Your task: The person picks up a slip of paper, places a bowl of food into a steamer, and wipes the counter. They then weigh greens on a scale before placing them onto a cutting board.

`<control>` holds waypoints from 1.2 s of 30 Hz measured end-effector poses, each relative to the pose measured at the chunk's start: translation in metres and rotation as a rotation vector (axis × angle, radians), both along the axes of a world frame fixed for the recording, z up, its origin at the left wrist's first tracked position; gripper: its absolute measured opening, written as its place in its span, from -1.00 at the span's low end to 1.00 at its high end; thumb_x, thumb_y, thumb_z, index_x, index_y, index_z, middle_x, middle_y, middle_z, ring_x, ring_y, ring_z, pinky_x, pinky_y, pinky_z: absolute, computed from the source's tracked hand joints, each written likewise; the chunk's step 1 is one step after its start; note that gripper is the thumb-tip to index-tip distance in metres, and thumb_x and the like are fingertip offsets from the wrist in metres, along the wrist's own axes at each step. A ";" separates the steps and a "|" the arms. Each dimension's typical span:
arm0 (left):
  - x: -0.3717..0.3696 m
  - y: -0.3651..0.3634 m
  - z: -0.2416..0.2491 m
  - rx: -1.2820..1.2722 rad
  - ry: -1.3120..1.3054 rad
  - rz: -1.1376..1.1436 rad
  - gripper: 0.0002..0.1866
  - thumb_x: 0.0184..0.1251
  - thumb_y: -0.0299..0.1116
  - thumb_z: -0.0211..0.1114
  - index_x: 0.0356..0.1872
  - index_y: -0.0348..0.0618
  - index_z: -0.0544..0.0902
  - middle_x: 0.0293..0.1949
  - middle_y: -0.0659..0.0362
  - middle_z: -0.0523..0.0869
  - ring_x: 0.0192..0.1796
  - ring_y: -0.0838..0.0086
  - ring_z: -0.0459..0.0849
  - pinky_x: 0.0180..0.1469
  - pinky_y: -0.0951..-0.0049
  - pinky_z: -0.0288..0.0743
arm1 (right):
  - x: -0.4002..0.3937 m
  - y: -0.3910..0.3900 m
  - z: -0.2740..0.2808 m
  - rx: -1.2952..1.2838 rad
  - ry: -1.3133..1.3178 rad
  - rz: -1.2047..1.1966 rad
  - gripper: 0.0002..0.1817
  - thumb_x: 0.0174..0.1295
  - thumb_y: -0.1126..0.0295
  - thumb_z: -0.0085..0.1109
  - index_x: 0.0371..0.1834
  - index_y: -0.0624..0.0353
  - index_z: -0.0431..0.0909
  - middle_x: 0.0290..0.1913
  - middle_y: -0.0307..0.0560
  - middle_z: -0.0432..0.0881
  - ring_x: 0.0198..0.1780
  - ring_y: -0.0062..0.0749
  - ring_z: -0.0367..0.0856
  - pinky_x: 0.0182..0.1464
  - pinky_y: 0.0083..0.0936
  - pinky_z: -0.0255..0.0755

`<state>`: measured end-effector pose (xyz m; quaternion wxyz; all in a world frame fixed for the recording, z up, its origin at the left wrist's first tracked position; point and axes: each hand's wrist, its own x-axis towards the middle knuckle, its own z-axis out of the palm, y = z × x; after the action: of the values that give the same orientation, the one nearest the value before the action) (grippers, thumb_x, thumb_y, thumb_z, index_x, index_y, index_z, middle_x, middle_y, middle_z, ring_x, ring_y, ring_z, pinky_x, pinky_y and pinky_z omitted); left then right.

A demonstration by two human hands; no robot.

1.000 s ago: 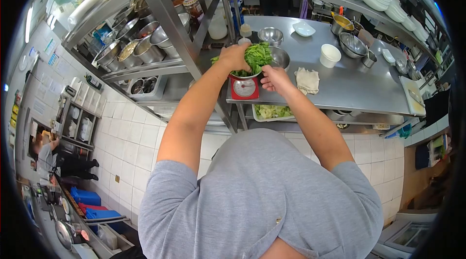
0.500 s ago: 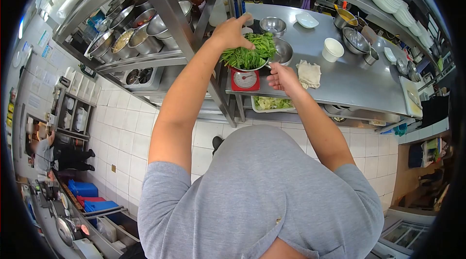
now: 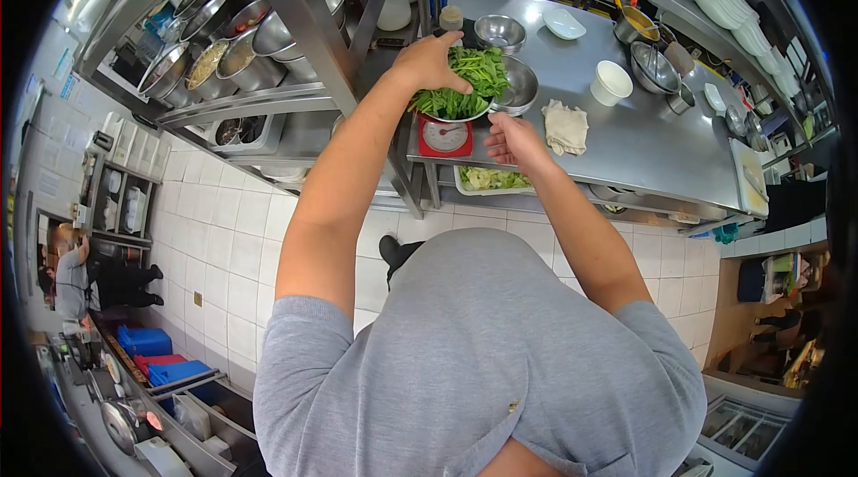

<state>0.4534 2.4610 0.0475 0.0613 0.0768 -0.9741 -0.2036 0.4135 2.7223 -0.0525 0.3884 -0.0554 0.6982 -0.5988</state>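
Observation:
A heap of leafy greens (image 3: 478,73) fills a metal bowl (image 3: 458,118) on a red dial scale (image 3: 445,137). My left hand (image 3: 433,63) spreads over the heap's left side, its thumb on the leaves and its fingers reaching past the back. At the bowl's near right rim is my right hand (image 3: 517,142), thumb and forefinger closed at the edge and the other fingers curled. Just behind the greens sit two metal bowls, a larger one (image 3: 518,88) and a smaller one (image 3: 500,33).
A folded cloth (image 3: 566,128), a white tub (image 3: 611,84) and a white dish (image 3: 564,25) lie on the steel table (image 3: 643,155). A tray of chopped leaves (image 3: 492,180) sits below. Shelving with several metal pots (image 3: 241,61) stands left. A person (image 3: 76,276) is far left.
The view has shifted slightly. My left hand has come a little closer over the greens, and the heap's shape has changed a bit. My right hand stays by the bowl's rim.

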 end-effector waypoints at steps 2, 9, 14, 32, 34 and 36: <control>0.003 0.003 0.001 -0.012 -0.001 0.007 0.32 -0.20 0.13 0.84 0.72 0.00 0.41 0.45 -0.20 0.71 0.50 -0.09 0.67 0.54 0.05 0.53 | 0.000 -0.006 0.001 0.000 -0.003 0.007 -0.38 0.42 -0.14 0.32 0.17 0.25 0.58 -0.10 -0.06 0.78 -0.27 -0.37 0.78 -0.23 -0.42 0.62; 0.004 0.018 0.000 -0.157 -0.154 -0.005 0.36 -0.26 0.14 0.83 0.73 0.06 0.37 0.38 -0.15 0.76 0.43 -0.07 0.73 0.49 -0.16 0.48 | 0.000 -0.022 0.004 -0.091 -0.008 0.030 -0.44 0.41 -0.13 0.24 0.11 0.19 0.58 -0.12 -0.06 0.81 -0.26 -0.35 0.78 -0.20 -0.37 0.62; 0.006 0.033 -0.016 -0.260 -0.197 -0.002 0.41 -0.18 0.00 0.82 0.81 0.12 0.19 0.32 -0.13 0.79 0.39 -0.06 0.76 0.45 -0.14 0.54 | 0.004 -0.034 0.008 -0.123 -0.001 0.000 -0.58 0.44 0.05 0.23 0.06 0.20 0.60 -0.13 -0.05 0.82 -0.28 -0.40 0.78 -0.23 -0.42 0.62; 0.020 0.001 0.034 1.223 -0.102 -0.071 -0.46 0.22 -0.53 0.53 0.28 -0.34 0.74 0.10 0.06 0.88 0.07 0.32 0.86 0.21 0.29 0.74 | 0.023 0.009 0.050 -0.198 0.234 -0.085 -0.82 0.45 0.38 0.20 -0.14 0.29 0.67 -0.31 -0.08 0.77 -0.38 -0.50 0.73 -0.33 -0.54 0.60; 0.026 0.009 0.033 1.224 -0.086 -0.120 -0.48 0.28 -0.49 0.48 0.30 -0.33 0.73 0.14 0.08 0.87 0.11 0.35 0.84 0.29 0.29 0.68 | 0.026 0.018 0.051 -0.184 0.237 -0.103 -0.83 0.44 0.38 0.21 -0.15 0.29 0.66 -0.32 -0.08 0.77 -0.38 -0.50 0.73 -0.33 -0.54 0.60; 0.031 0.019 0.032 1.206 -0.105 -0.127 -0.40 0.21 -0.52 0.51 0.34 -0.34 0.69 0.17 0.08 0.86 0.13 0.34 0.84 0.29 0.28 0.69 | 0.030 0.026 0.046 -0.161 0.244 -0.101 -0.85 0.42 0.40 0.24 -0.16 0.28 0.66 -0.34 -0.08 0.76 -0.40 -0.50 0.73 -0.34 -0.53 0.60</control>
<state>0.4846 2.4804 0.0800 -0.0535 0.0496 -0.6914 -0.7188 0.4432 2.7486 -0.0064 0.2644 -0.1234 0.6917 -0.6606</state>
